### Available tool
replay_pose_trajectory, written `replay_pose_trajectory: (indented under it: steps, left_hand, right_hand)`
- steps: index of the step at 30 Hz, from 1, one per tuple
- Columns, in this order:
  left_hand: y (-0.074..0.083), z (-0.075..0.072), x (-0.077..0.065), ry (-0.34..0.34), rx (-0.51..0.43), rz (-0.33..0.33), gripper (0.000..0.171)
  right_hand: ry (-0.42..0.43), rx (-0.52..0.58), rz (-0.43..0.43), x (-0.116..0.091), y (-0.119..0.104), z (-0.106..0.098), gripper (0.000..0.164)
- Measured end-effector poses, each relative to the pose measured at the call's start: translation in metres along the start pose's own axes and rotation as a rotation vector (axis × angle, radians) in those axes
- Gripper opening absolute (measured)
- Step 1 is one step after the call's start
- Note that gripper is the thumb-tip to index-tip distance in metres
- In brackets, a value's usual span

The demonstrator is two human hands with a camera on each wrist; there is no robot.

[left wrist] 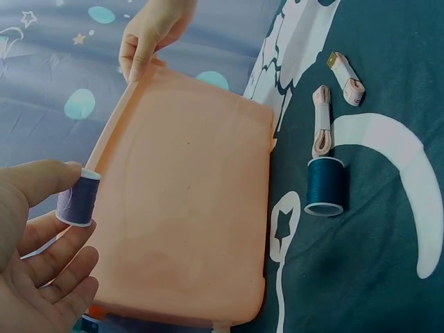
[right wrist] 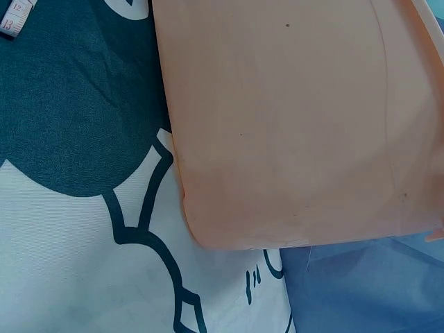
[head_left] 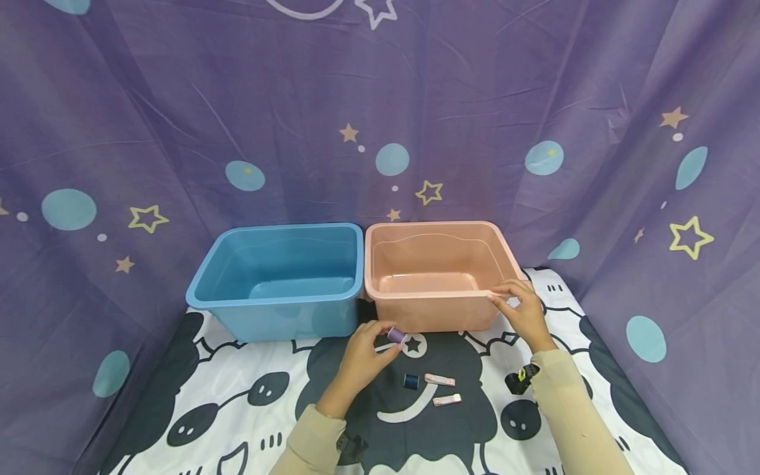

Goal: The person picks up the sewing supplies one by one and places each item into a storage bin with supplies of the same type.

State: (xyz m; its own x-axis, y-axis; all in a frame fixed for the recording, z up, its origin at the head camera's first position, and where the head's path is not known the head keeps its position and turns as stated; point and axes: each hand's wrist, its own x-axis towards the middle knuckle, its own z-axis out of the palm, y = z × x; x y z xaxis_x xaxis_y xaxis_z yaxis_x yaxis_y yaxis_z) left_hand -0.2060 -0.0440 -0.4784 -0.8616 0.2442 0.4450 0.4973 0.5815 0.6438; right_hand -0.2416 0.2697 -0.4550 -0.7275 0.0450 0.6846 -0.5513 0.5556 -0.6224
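Between the thumb and fingers of my left hand (head_left: 366, 353) is a spool of purple thread (left wrist: 78, 198), pinched in front of the peach bin (head_left: 436, 311). My right hand (head_left: 525, 316) grips that bin's rim at its front right corner, as the left wrist view also shows. On the cloth below the bin lie a spool of dark blue thread (left wrist: 325, 186) and two folded tape measures, one tape measure (head_left: 439, 380) close beside the spool and the other tape measure (head_left: 446, 400) nearer to me. The right wrist view shows mostly the bin's wall; the right hand is nearly out of it.
A blue bin (head_left: 285, 320) stands directly left of the peach one. Both bins show bare floors inside. Behind them hangs a purple curtain (head_left: 320, 178) with stars and dots. The black-and-white patterned cloth (head_left: 237, 409) covers the table.
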Motion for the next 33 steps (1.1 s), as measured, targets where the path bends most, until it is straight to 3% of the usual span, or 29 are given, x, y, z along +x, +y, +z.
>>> replay_pose_trajectory:
  steps: [8,16,33]
  left_hand:
    - [0.002,0.0,0.004,0.007,0.0,0.015,0.038]
    - [0.004,0.0,0.01,0.014,0.015,0.055,0.038]
    - [0.014,-0.006,0.021,-0.003,-0.036,0.038,0.04]
  right_hand:
    - [0.012,-0.002,-0.007,0.0,0.003,0.002,0.018]
    - [0.006,0.0,0.015,-0.002,0.04,0.006,0.02]
    - [-0.003,0.005,0.03,-0.002,0.042,0.004,0.019]
